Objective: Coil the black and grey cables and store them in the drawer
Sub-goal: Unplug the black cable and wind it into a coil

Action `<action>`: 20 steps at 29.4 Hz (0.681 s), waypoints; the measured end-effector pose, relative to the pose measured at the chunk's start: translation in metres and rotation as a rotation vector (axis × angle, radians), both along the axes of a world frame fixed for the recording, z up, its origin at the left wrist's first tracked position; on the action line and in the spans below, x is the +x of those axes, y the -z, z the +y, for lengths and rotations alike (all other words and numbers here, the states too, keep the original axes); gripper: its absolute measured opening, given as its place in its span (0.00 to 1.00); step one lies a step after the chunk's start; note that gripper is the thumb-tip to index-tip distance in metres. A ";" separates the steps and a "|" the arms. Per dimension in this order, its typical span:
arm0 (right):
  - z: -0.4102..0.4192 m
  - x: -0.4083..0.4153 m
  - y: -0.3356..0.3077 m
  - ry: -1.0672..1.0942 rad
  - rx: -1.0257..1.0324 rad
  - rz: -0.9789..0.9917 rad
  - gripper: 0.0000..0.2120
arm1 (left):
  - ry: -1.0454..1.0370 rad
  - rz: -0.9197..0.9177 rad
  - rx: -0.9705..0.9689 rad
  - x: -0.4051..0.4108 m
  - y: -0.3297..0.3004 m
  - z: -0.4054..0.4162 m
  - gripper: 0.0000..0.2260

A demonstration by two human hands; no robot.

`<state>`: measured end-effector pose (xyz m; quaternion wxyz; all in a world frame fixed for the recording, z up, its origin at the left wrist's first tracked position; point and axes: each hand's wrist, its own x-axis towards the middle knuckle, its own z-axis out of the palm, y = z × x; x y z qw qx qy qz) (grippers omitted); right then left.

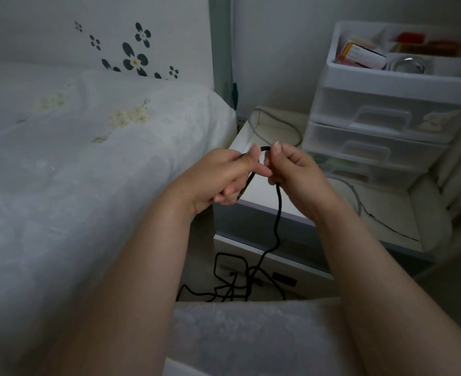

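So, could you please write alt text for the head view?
Both hands, left hand and right hand, hold a loop of black cable whose tangled rest lies on the floor. A grey cable lies on the white nightstand beside the bed.

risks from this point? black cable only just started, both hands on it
1. Most of the black cable hangs from the hands into a crossed tangle on the floor; pulling loops up may tighten it into a knot.
2. The left hand and right hand pinch only a small first loop, so the grip could slip and the coil spring open.
3. The grey cable lies loose on the nightstand edge; the rising black cable might snag it.
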<state>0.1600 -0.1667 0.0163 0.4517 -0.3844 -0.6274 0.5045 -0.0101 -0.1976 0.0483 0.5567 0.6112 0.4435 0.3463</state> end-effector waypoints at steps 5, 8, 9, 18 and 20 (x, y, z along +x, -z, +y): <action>-0.004 -0.014 0.001 -0.035 -0.087 0.110 0.21 | 0.193 -0.331 -0.155 0.002 -0.001 0.002 0.28; -0.003 -0.017 0.001 -0.063 -0.207 0.290 0.21 | 0.208 -0.476 -0.210 0.008 -0.001 -0.001 0.26; -0.002 -0.016 0.003 -0.061 -0.217 0.335 0.19 | 0.190 -0.524 -0.213 0.010 -0.001 -0.002 0.25; -0.006 -0.020 0.008 0.082 -0.197 0.240 0.08 | -0.008 -0.746 -0.260 0.009 -0.001 0.002 0.25; -0.008 -0.021 0.007 0.116 -0.175 0.190 0.10 | 0.010 -0.676 -0.264 0.009 -0.003 0.001 0.23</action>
